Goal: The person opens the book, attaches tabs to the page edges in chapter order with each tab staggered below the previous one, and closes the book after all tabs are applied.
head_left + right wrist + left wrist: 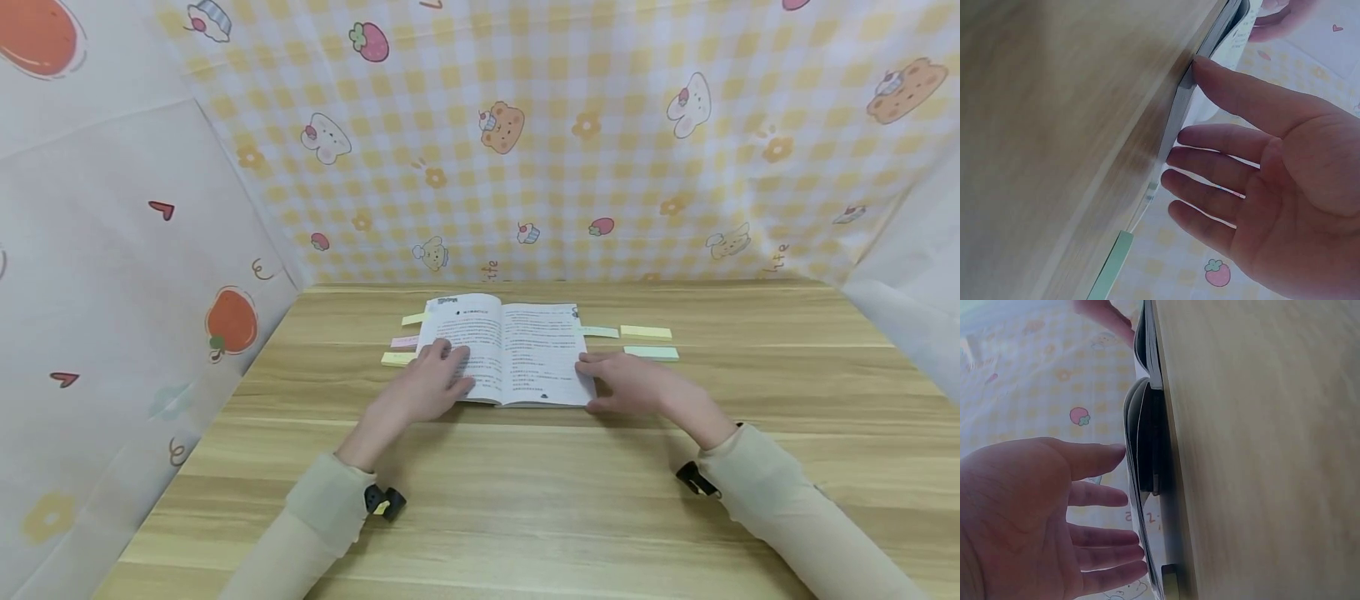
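Checked cloth hangs behind the book, wood table under it. Head view: book lies open betw. both hands, spine running away from the person, spread's long axis apparently crosswise (foreshortened, so approx.). L hand is farther in, resting over the near part of the L page; R hand is only at the R edge, by the near corner. So L is nearer the spine, R just beside the outer margin. Off the book's L edge: yellow tab, pink tab & a yellow pad; off its R edge: green tab, w/ a pale pad & green pad farther out.

L wrist view: L fingers nearly straight & apart, tips at the book's raised leaves, thumb toward the near edge; no pinch visible. Dark gap shows under those leaves.

R wrist view: R thumb tip at the book's near corner, fingers straight, slightly spread along its R side; nothing pinched, AFAICT. Whether all four tips touch: can't tell.
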A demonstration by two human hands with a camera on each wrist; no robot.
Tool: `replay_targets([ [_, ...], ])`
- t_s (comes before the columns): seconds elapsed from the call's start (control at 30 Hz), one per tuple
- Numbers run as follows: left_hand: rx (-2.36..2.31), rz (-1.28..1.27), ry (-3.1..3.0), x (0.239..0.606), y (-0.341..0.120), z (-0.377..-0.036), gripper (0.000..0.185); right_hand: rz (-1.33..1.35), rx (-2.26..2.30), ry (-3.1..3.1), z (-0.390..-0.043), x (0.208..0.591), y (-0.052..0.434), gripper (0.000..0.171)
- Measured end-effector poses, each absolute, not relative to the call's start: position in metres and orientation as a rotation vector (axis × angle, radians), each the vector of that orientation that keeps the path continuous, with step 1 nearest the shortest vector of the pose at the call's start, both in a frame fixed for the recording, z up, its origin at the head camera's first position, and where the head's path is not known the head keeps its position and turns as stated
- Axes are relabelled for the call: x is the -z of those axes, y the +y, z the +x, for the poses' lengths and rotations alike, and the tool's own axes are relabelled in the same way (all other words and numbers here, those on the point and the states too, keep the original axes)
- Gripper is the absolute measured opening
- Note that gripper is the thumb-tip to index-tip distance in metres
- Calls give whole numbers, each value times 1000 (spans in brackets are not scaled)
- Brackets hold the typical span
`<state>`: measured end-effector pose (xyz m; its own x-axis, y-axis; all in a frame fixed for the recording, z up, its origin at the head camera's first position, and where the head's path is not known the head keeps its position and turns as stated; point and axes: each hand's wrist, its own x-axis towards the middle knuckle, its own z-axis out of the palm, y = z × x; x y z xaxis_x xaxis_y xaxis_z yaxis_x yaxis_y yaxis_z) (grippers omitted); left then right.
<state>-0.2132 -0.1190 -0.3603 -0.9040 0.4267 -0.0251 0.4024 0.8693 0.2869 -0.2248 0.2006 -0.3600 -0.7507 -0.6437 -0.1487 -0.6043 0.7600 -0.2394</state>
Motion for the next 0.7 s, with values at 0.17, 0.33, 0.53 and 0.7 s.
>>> replay_targets([
  [0.17,-403,685,2952,360,-116,-211,54,-993,255,2741,-224,362,199,61],
  [0.33,-397,715,2945,362,-112,-210,52,-995,247,2742,-224,362,198,60],
  [0.53,-404,773,2957,363,-108,-208,49,-1012,264,2734,-223,360,195,50],
  [0.7,-430,829,2949,364,-105,-207,46,-1034,273,2732,-223,360,194,32],
])
